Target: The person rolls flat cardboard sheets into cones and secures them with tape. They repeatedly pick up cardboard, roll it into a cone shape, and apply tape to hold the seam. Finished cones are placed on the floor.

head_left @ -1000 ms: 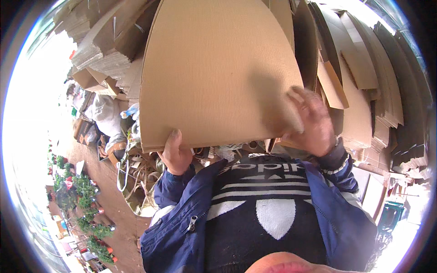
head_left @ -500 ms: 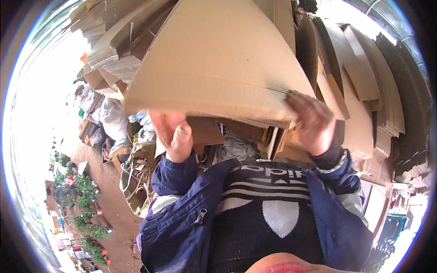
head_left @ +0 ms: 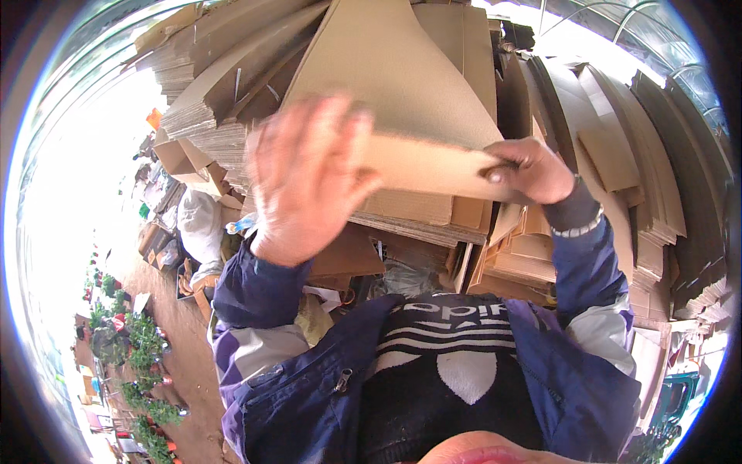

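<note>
Cardboard sheet [head_left: 394, 73]: large, brown, spanning the upper centre of the frame, its far part running up to the top edge. Near edge is bent along a crease, so a paler strip [head_left: 433, 166] faces the camera at mid-frame.

Right hand [head_left: 533, 172], right of centre: fingers bent, thumb opposed, pinching the strip at its right end. A pale band circles that wrist at the cuff.

Left hand [head_left: 305, 178], left of centre: fingers extended and spread, gripping nothing visible (motion blur softens their outline). It covers the left end of the strip; whether palm or fingers touch the cardboard, cannot tell.

Beneath the strip, a pile of flat cardboard [head_left: 417, 207] shows its layered edges. Upper left: stacked cardboard [head_left: 202, 100], edges fanned. Right side: tall, leaning cardboard sheets [head_left: 622, 147], curved by the lens. Below the pile, near centre, a crumpled clear plastic bag [head_left: 410, 278].

Left of the left forearm: a white sack [head_left: 199, 224]. Lower left: a row of green plants [head_left: 147, 352] beside brown floor [head_left: 189, 340]. Lower centre: the wearer's blue jacket [head_left: 301, 402], unfastened over a black sweater [head_left: 402, 394] with white stripes.
</note>
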The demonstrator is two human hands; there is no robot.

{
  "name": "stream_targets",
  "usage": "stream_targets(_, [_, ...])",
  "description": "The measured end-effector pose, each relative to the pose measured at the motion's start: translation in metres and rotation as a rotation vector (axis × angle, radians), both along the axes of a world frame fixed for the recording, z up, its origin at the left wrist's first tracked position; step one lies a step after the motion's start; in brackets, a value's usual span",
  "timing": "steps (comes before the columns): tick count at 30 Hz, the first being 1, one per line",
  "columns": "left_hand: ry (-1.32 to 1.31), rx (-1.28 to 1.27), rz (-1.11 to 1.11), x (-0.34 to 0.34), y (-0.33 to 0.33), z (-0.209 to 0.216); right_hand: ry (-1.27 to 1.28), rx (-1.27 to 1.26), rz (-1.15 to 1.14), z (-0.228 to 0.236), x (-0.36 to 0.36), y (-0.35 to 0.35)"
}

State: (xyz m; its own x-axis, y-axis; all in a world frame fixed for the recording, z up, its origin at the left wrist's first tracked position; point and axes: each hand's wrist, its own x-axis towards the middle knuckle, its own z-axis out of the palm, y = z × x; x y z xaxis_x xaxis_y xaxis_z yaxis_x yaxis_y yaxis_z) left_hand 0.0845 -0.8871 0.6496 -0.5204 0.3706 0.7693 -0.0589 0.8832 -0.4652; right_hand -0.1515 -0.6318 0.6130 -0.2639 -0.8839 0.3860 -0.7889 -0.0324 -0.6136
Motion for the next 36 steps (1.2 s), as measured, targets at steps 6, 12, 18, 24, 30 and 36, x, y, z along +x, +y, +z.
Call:
stream_targets(6, [-0.433, 0.039, 0.009, -0.018, 0.015, -0.028, 0.693, -0.148, -0.169, -0.023, 0.046, -0.001])
stream_targets(12, [-0.814, 0.272, 0.098, -0.021, 0.019, -0.033, 0.782, 0.063, -0.310, -0.054, 0.068, 0.008])
stream_targets(18, [-0.448, 0.013, 0.155, -0.013, 0.061, -0.017, 0.566, 0.062, -0.033, -0.019, 0.031, 0.020])
stream_targets(24, [-0.478, 0.101, 0.205, -0.018, 0.064, -0.017, 0.771, -0.187, -0.172, -0.014, 0.025, 0.039])
stream_targets(30, [-0.601, 0.234, 0.097, -0.003, 0.066, -0.065, 0.669, 0.020, -0.113, -0.073, 0.034, 0.055])
stream_targets(36, [-0.485, 1.068, 0.323, 0.014, -0.028, -0.088, 0.722, -0.102, -0.131, -0.102, 0.043, 0.055])
